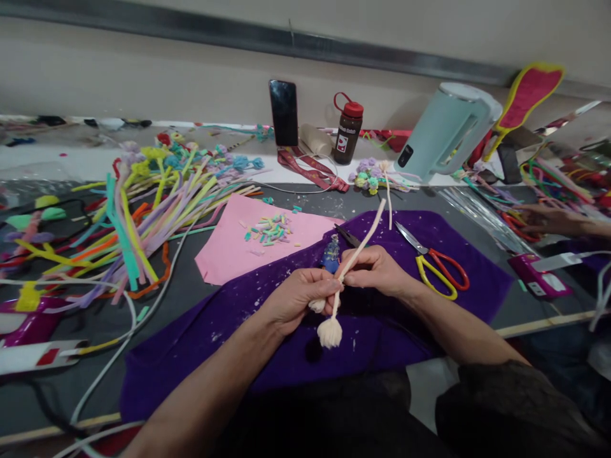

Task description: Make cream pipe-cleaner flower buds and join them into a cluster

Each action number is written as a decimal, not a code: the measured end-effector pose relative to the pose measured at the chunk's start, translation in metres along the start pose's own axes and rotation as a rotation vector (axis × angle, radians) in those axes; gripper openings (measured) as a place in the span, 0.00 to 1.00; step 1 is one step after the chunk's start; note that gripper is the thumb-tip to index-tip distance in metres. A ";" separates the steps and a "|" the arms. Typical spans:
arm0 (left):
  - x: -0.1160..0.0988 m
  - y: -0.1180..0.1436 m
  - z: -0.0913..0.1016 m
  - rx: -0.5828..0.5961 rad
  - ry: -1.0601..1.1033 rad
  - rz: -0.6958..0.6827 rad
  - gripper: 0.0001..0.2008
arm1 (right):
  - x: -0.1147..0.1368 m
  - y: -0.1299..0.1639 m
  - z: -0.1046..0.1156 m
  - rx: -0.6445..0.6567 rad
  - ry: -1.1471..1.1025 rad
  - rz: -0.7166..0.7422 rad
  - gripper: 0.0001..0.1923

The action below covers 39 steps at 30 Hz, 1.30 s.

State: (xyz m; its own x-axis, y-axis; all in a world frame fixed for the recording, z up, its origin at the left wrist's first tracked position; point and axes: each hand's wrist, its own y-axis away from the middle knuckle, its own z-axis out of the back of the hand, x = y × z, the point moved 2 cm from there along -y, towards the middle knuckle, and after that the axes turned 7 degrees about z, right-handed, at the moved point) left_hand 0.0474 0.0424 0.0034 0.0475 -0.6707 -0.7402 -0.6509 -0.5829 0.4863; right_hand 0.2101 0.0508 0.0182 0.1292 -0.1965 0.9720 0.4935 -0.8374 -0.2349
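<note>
Nearest the body, a purple cloth [181,366] covers the dark worktop, and just above it hangs a fluffy cream tuft [330,333] at the lower end of some cream cord [366,240]. The left hand [296,298] has thumb and fingers pinched together on the cord above the tuft, with another cream clump [316,306] partly hidden beneath its fingertips. The right hand [375,270] pinches right beside it, fingers closed on the cord, whose long free end slants up and away. Handling this well, I judge, means a firm left pinch at the crossing, light right fingers so the soft strand isn't flattened, and the tuft left hanging free of both palms. Just beyond the hands lie a small blue object [330,256], too covered to identify, and scissors [428,252] with red and yellow handles, to the right. Farther off, coloured snippets [271,230] are scattered on a pink sheet [224,238]; behind stand a phone [284,113], a bottle [348,135] and a pale green kettle [436,130].
</note>
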 end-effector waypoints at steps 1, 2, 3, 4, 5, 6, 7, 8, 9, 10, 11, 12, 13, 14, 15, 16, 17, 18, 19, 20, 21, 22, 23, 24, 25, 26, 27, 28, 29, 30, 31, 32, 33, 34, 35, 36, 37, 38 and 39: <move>0.001 0.000 0.000 0.014 0.003 0.003 0.10 | -0.001 0.000 0.000 0.000 -0.020 -0.011 0.06; 0.001 0.000 0.000 0.022 0.003 0.006 0.10 | -0.001 0.001 -0.001 -0.002 -0.032 -0.020 0.06; 0.001 0.000 0.000 0.024 -0.001 0.010 0.10 | -0.001 0.001 -0.001 -0.006 -0.034 -0.028 0.05; 0.001 0.001 -0.001 0.020 -0.009 0.012 0.10 | -0.001 0.001 -0.002 -0.015 -0.026 -0.032 0.05; 0.001 0.002 -0.001 0.010 -0.021 0.011 0.11 | 0.000 0.001 -0.002 -0.030 -0.009 -0.036 0.04; 0.000 0.002 -0.002 -0.008 -0.037 0.004 0.10 | 0.001 0.001 -0.003 -0.052 0.017 -0.039 0.04; -0.001 0.003 -0.002 -0.032 -0.062 -0.009 0.10 | 0.002 0.001 -0.004 -0.079 0.049 -0.047 0.04; -0.002 0.004 -0.003 -0.064 -0.095 -0.032 0.10 | 0.003 0.002 -0.004 -0.108 0.088 -0.060 0.03; -0.003 0.005 -0.003 -0.106 -0.139 -0.066 0.10 | 0.004 0.002 -0.005 -0.136 0.129 -0.077 0.03; -0.005 0.007 -0.003 -0.156 -0.197 -0.109 0.10 | 0.005 0.002 -0.006 -0.159 0.168 -0.098 0.03; -0.006 0.008 -0.002 -0.211 -0.265 -0.156 0.11 | 0.006 0.003 -0.007 -0.176 0.201 -0.118 0.02; -0.007 0.009 -0.002 -0.268 -0.337 -0.200 0.11 | 0.006 0.003 -0.008 -0.189 0.224 -0.136 0.02; -0.008 0.010 -0.002 -0.324 -0.408 -0.235 0.10 | 0.006 0.004 -0.010 -0.199 0.239 -0.150 0.03; -0.008 0.011 -0.001 -0.373 -0.469 -0.255 0.10 | 0.005 0.004 -0.011 -0.209 0.248 -0.157 0.03; -0.008 0.012 -0.001 -0.407 -0.513 -0.260 0.09 | 0.005 0.005 -0.011 -0.221 0.252 -0.159 0.03; -0.009 0.013 -0.001 -0.427 -0.539 -0.256 0.10 | 0.005 0.005 -0.012 -0.230 0.253 -0.156 0.04; -0.009 0.014 -0.001 -0.430 -0.549 -0.249 0.10 | 0.004 0.005 -0.012 -0.238 0.248 -0.151 0.04; -0.010 0.015 -0.001 -0.420 -0.547 -0.243 0.10 | 0.004 0.005 -0.013 -0.240 0.235 -0.144 0.05; -0.011 0.015 -0.001 -0.403 -0.536 -0.237 0.11 | 0.003 0.004 -0.013 -0.236 0.212 -0.137 0.05; -0.012 0.016 -0.001 -0.387 -0.521 -0.232 0.11 | 0.003 0.004 -0.012 -0.229 0.178 -0.131 0.05; -0.013 0.017 0.000 -0.375 -0.505 -0.230 0.11 | 0.002 0.003 -0.012 -0.220 0.140 -0.130 0.05; -0.014 0.017 0.000 -0.368 -0.492 -0.227 0.12 | 0.001 0.003 -0.012 -0.213 0.103 -0.130 0.05; -0.015 0.017 0.001 -0.365 -0.482 -0.222 0.12 | 0.000 0.002 -0.011 -0.205 0.075 -0.132 0.05; -0.015 0.017 0.001 -0.366 -0.478 -0.217 0.12 | -0.001 0.002 -0.011 -0.199 0.058 -0.137 0.06; -0.015 0.017 0.002 -0.367 -0.479 -0.214 0.12 | -0.002 0.002 -0.010 -0.194 0.054 -0.140 0.06; -0.015 0.016 0.002 -0.370 -0.486 -0.215 0.12 | -0.003 0.002 -0.010 -0.191 0.059 -0.141 0.07; -0.015 0.016 0.003 -0.376 -0.497 -0.224 0.12 | -0.003 0.001 -0.010 -0.189 0.068 -0.137 0.07; -0.015 0.015 0.003 -0.385 -0.512 -0.237 0.11 | -0.003 0.001 -0.010 -0.189 0.076 -0.130 0.07; -0.014 0.014 0.004 -0.394 -0.530 -0.258 0.11 | -0.003 0.001 -0.011 -0.189 0.081 -0.121 0.07; -0.013 0.014 0.004 -0.404 -0.547 -0.284 0.10 | -0.003 0.001 -0.011 -0.189 0.082 -0.111 0.07; -0.013 0.014 0.004 -0.412 -0.558 -0.310 0.10 | -0.003 0.001 -0.011 -0.188 0.081 -0.105 0.07; -0.012 0.013 0.004 -0.415 -0.559 -0.331 0.10 | -0.003 0.001 -0.011 -0.185 0.080 -0.102 0.07; -0.011 0.013 0.005 -0.410 -0.550 -0.345 0.10 | -0.003 0.002 -0.010 -0.181 0.076 -0.103 0.07; -0.011 0.012 0.004 -0.398 -0.533 -0.348 0.10 | -0.003 0.002 -0.009 -0.171 0.071 -0.106 0.07; -0.010 0.012 0.004 -0.379 -0.509 -0.342 0.10 | -0.002 0.002 -0.009 -0.157 0.066 -0.107 0.07; -0.009 0.012 0.004 -0.355 -0.480 -0.327 0.10 | -0.002 0.002 -0.007 -0.140 0.062 -0.102 0.07; -0.009 0.011 0.003 -0.325 -0.444 -0.304 0.09 | -0.001 0.002 -0.006 -0.120 0.061 -0.090 0.07; -0.008 0.011 0.002 -0.291 -0.402 -0.275 0.09 | 0.000 0.002 -0.005 -0.097 0.062 -0.074 0.07; -0.008 0.012 0.001 -0.254 -0.353 -0.240 0.08 | 0.001 0.001 -0.004 -0.075 0.066 -0.056 0.06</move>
State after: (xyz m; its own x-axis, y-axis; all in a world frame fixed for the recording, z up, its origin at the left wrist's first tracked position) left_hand 0.0391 0.0413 0.0147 -0.1145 -0.3332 -0.9359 -0.4456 -0.8247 0.3482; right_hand 0.2076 0.0476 0.0187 0.0451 -0.1791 0.9828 0.4323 -0.8834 -0.1808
